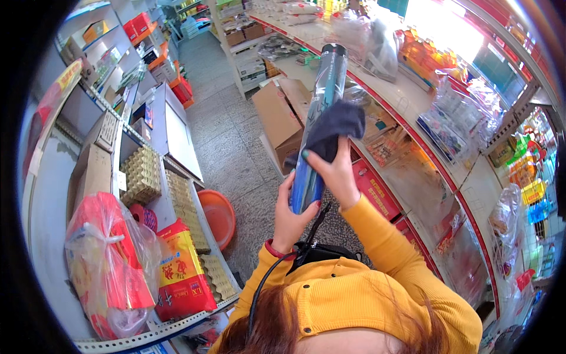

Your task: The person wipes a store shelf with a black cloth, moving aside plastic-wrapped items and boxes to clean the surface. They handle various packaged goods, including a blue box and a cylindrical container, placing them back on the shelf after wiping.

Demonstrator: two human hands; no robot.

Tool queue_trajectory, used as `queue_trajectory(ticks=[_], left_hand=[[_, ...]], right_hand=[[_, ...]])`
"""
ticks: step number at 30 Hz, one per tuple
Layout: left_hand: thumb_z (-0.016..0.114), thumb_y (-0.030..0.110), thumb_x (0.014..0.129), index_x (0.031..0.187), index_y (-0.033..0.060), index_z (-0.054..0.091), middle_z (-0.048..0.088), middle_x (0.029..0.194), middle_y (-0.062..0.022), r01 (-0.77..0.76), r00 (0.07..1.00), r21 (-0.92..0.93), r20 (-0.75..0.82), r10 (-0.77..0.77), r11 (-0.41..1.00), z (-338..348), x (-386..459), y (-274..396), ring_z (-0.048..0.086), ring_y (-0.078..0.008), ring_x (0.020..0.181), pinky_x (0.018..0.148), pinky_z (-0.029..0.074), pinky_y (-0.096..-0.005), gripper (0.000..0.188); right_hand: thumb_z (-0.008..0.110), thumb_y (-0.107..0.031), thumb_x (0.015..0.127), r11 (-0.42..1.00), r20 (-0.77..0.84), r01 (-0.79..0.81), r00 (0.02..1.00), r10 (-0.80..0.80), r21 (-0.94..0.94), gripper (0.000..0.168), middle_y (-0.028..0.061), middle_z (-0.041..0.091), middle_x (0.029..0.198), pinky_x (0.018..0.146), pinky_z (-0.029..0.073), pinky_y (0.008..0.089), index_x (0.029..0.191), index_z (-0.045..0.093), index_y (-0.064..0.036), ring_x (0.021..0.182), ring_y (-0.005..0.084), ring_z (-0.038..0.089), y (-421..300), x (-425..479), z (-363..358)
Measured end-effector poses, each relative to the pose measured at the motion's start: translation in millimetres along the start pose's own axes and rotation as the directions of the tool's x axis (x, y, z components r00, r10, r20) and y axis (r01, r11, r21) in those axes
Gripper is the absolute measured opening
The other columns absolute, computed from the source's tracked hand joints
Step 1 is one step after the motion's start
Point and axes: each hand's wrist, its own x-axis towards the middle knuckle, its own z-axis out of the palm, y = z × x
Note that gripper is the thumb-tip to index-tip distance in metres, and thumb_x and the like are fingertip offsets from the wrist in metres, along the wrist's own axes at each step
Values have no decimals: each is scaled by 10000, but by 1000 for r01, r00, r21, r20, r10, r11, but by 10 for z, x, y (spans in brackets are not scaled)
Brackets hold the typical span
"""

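Note:
A long blue and dark cylindrical tube (328, 84) with a black cap slants upward before me, between the shelves. My left hand (289, 217) grips its lower end, the fingers and thumb on either side of it. A dark cloth (338, 126) lies across the middle of the tube and partly hides it. My right hand (334, 170) holds this cloth against the tube, thumb on the near side. A black cord (269, 272) runs past my left wrist, and a black pouch (325, 254) sits at my waist.
An open cardboard box (278, 115) stands on the floor beyond my hands. To the left, shelving holds stacked egg trays (140, 175) and a red and yellow packet (183, 270); an orange basin (216, 217) is beside it. A red-edged shelf (398, 117) with bagged goods curves along the right.

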Motion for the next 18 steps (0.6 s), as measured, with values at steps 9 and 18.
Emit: queue_trajectory(ticks=[9,18], left_hand=[[694,136,680,1301,23,356,472,1194,-123,-48,988,93,152,33,994,-181,-158,117,481,-213,1095,935,380,-332,716],[689,171,709,1308,14,348,476,1164,-136,121,987,-163,123,-102,979,-95,-108,-132,486,-223,1076,934,378,-338,707]], right_hand=[[732,-324,653,986,-346,-49,938,-9,-159,849,213,482,1135,920,392,381,1264,312,89,1062,321,482,-204,1535,-571],[583,-220,856,931,-141,-185,961,239,315,301,0,560,924,737,434,255,1079,522,-27,813,93,515,285,1076,-371]])
